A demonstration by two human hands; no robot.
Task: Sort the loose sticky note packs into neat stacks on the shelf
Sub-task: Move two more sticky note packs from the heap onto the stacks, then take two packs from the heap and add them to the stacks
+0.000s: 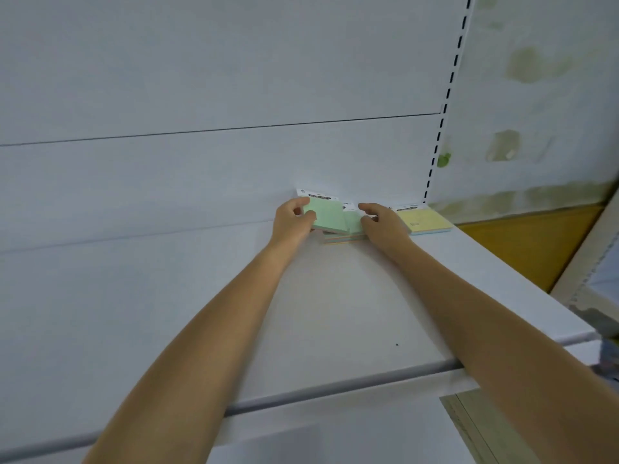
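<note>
Head view is looking down along both bare forearms, which are reaching across a white shelf (335, 296) toward its back edge.

Left hand (294, 219) is gripping a green pack (326, 217): fingers are curling round its left edge, thumb lying on the top face. The pack is sitting tilted, its near-left side lifted, and it is overlapping the left part of a low stack (338, 237) of packs that is resting flat on the shelf. The stack is showing thin pastel layers along its front side and a green top face.

Right hand (382, 222) is hovering at the right end of that stack, forefinger and thumb forming an open C toward the green pack. The thumb tip is lying against the stack's top, but whether it is pinching anything I cannot tell.

Both hands are close together, with only the green pack and the stack top between them.

A yellow pack (425, 221) is lying flat just right of the right hand, in the shelf's back right corner, its printed header facing the back panel (201, 95). A slotted upright (449, 95) is rising from that corner. An orange panel (522, 242) is showing beyond the shelf's right edge.
</note>
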